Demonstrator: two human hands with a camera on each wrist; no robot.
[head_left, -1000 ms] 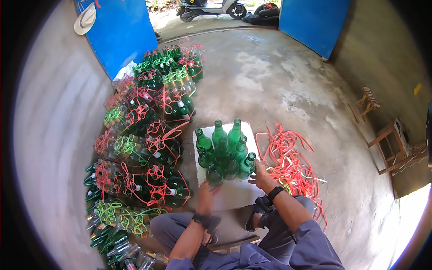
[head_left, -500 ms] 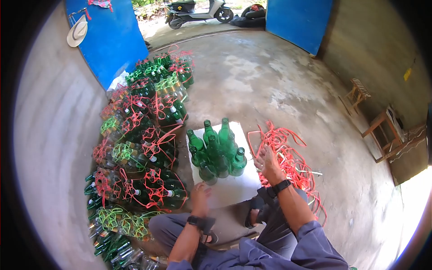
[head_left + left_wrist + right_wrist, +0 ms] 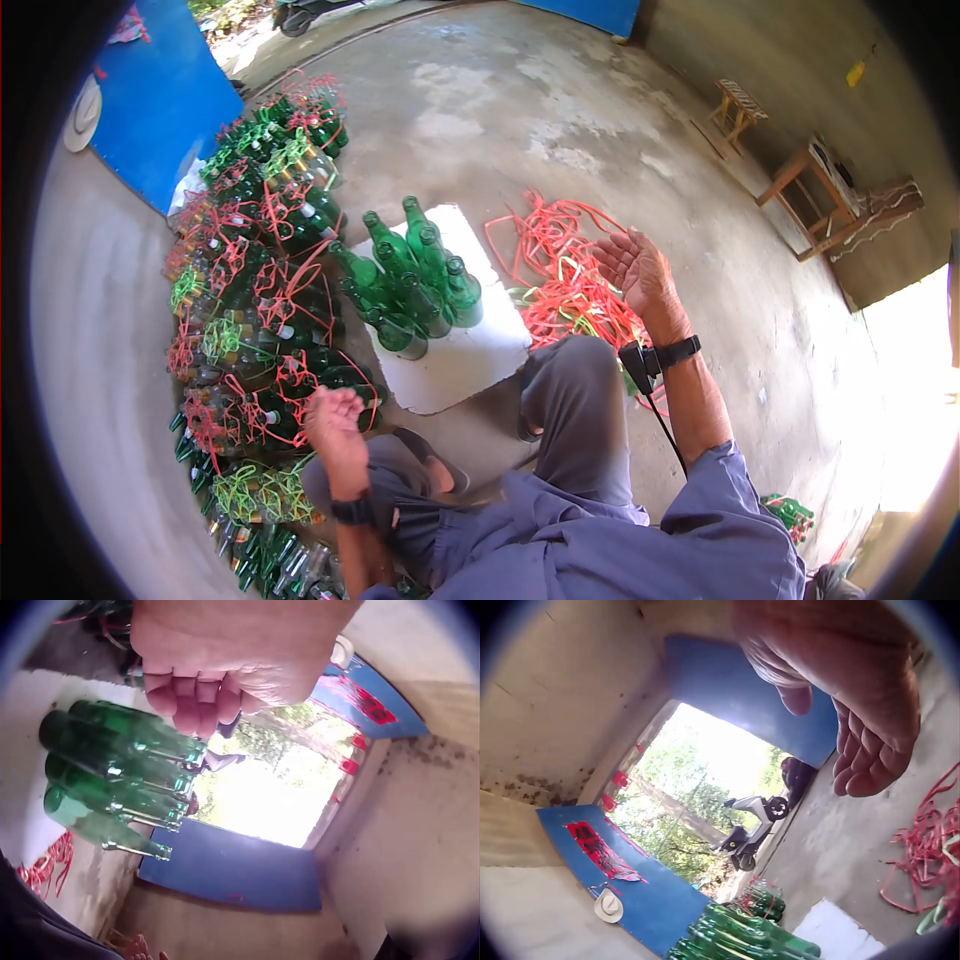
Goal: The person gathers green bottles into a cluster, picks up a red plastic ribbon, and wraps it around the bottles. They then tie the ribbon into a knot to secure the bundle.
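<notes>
A cluster of several green glass bottles stands upright on a white board in front of the person. The left hand is raised to the near left of the board, palm up with loosely bent fingers, and holds nothing. In the left wrist view its fingers show apart from the bottles. Off to the right, the right hand is lifted over a tangled heap of red straps, its fingers relaxed and empty. The right wrist view shows that hand above the floor.
Bundles of bottles bound with red and green straps line the left wall. Loose bottles lie at the near left. A small stool and a wooden frame stand along the right wall. A blue door hangs at the back left.
Both hands have come away from the bottles, the left toward the near left and the right outward over the straps. The head view has turned right and down. The bottles still stand on the board.
</notes>
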